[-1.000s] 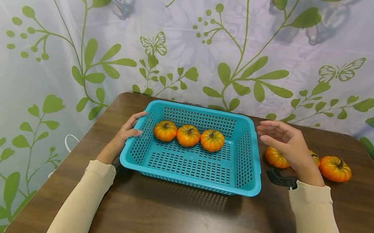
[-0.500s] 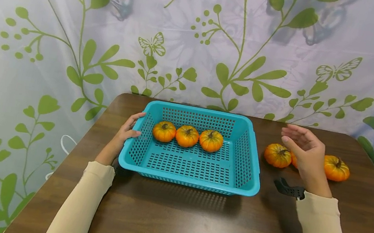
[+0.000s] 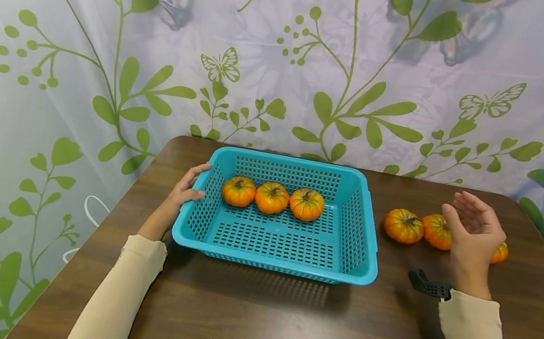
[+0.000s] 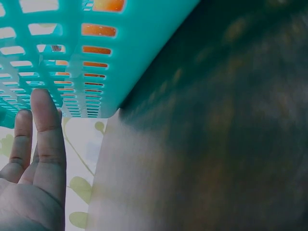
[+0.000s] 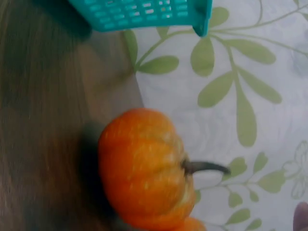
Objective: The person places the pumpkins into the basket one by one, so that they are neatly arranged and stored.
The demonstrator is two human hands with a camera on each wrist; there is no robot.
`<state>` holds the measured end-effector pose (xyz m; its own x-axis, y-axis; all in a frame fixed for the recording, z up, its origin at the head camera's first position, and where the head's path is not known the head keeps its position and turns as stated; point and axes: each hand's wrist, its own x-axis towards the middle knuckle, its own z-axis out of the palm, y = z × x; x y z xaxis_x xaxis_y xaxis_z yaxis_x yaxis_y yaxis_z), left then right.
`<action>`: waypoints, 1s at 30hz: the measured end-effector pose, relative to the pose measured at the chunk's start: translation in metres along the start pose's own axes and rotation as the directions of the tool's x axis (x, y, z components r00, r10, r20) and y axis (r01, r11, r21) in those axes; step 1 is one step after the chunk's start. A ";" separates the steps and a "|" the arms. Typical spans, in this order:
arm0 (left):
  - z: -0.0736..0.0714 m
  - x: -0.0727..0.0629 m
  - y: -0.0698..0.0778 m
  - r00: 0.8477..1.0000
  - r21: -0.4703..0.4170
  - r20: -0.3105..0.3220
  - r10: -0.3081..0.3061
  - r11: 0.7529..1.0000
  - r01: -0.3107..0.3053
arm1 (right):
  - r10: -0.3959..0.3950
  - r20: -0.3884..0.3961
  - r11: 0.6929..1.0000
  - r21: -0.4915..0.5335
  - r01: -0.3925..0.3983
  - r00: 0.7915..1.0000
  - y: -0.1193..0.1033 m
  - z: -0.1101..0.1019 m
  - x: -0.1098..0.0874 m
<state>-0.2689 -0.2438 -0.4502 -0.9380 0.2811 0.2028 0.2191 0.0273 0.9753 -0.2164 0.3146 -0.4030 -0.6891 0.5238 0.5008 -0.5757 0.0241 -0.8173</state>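
Note:
A turquoise plastic basket [image 3: 272, 264] stands on the table with three small orange pumpkins lined up in its back half: left [image 3: 239, 191], middle [image 3: 272, 198] and right [image 3: 306, 204]. My left hand [image 3: 181, 194] touches the basket's left rim; the left wrist view shows straight fingers [image 4: 48, 139] by the slotted outer wall. My right hand [image 3: 477, 241], fingers loosely bent and holding nothing, is over the right-hand row of pumpkins. In that row are a near-basket pumpkin [image 3: 404, 225], a middle one [image 3: 436, 231] and one mostly hidden behind the hand [image 3: 501, 253].
The brown wooden table [image 3: 249, 324] ends at the back against a leaf-patterned cloth [image 3: 265, 75]. A white cable [image 3: 95, 212] hangs beyond its left edge. A black strap mount [image 3: 428, 284] sticks out from the right wrist.
My right hand has moved right, away from the basket's right rim and along the row of pumpkins, uncovering the first two. The left hand, basket and pumpkins keep their places.

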 end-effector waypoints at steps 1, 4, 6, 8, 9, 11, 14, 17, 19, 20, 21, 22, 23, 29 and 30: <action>0.000 0.000 0.000 1.000 -0.003 -0.002 -0.001 1.000 0.001 | -0.009 -0.015 1.000 -0.028 0.008 1.000 0.001 -0.003 0.000; 0.001 0.001 0.001 1.000 -0.012 -0.007 0.001 1.000 -0.001 | -0.040 -0.066 0.993 -0.113 0.033 0.997 0.004 -0.009 0.003; 0.002 0.001 0.002 1.000 -0.015 -0.013 0.000 1.000 0.000 | -0.055 -0.107 0.985 -0.167 0.036 0.993 0.005 -0.013 0.005; 0.001 0.001 0.002 1.000 -0.011 -0.011 0.002 1.000 -0.002 | -0.067 -0.151 0.973 -0.228 0.031 0.986 0.007 -0.017 0.006; 0.001 0.001 0.002 1.000 -0.011 -0.009 0.001 1.000 -0.001 | -0.069 -0.175 0.966 -0.258 0.022 0.982 0.008 -0.020 0.007; 0.001 0.000 0.002 1.000 -0.008 -0.004 0.001 1.000 -0.001 | -0.068 -0.223 0.955 -0.297 -0.001 0.972 0.010 -0.025 0.008; 0.001 0.001 0.001 1.000 -0.011 -0.005 0.007 1.000 -0.007 | -0.066 -0.288 0.941 -0.337 -0.036 0.955 0.012 -0.033 0.009; 0.001 0.001 0.001 1.000 -0.017 -0.006 0.015 1.000 -0.015 | -0.067 -0.342 0.935 -0.351 -0.061 0.937 0.013 -0.040 0.009; 0.001 0.001 0.001 1.000 -0.016 -0.008 0.019 1.000 -0.019 | -0.057 -0.376 0.938 -0.337 -0.080 0.925 0.014 -0.045 0.010; 0.001 0.000 0.001 1.000 -0.014 -0.008 0.018 1.000 -0.018 | -0.050 -0.392 0.940 -0.330 -0.090 0.919 0.014 -0.047 0.010; 0.001 0.000 0.002 1.000 -0.013 -0.006 0.017 1.000 -0.017 | -0.044 -0.402 0.943 -0.319 -0.095 0.914 0.015 -0.049 0.010; 0.001 0.000 0.002 1.000 -0.011 -0.005 0.015 1.000 -0.015 | -0.033 -0.414 0.949 -0.299 -0.102 0.910 0.016 -0.052 0.010; 0.001 0.000 0.001 1.000 -0.012 -0.004 0.012 1.000 -0.012 | -0.020 -0.426 0.953 -0.281 -0.111 0.905 0.017 -0.054 0.010; 0.001 -0.001 0.000 1.000 -0.014 0.003 0.014 1.000 -0.014 | 0.065 -0.464 0.972 -0.169 -0.161 0.884 0.025 -0.070 0.008; 0.001 -0.001 0.000 1.000 -0.013 0.005 0.015 1.000 -0.015 | 0.080 -0.466 0.973 -0.155 -0.170 0.881 0.026 -0.072 0.008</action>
<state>-0.2679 -0.2432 -0.4504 -0.9333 0.2863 0.2168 0.2294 0.0108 0.9733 -0.2052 0.3812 -0.4411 -0.4475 0.8606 0.2432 -0.3753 0.0661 -0.9245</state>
